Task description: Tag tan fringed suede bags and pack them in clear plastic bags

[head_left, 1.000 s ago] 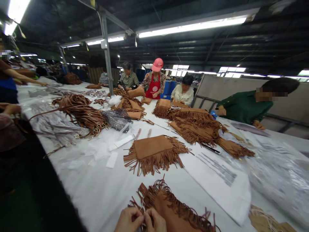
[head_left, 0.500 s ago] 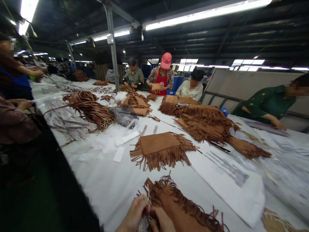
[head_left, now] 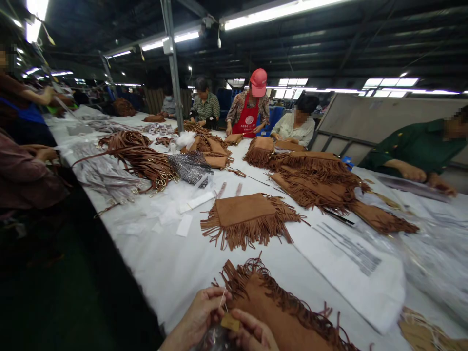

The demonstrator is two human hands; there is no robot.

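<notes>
Right hand pinches a yellow tag, newly in view; left hand pinches white string near it, so both seem workable together, beside the near bag.

This is a factory workshop turning out bags. A dark roof spans the wide hall, with long fluorescent tubes hung beneath it. Several people work along one long white-covered worktable, among them one in a printed red apron. Many fringed brown bags lie singly and in piles, sharing the surface with bundled straps with metal clasps and clear plastic packaging.
</notes>
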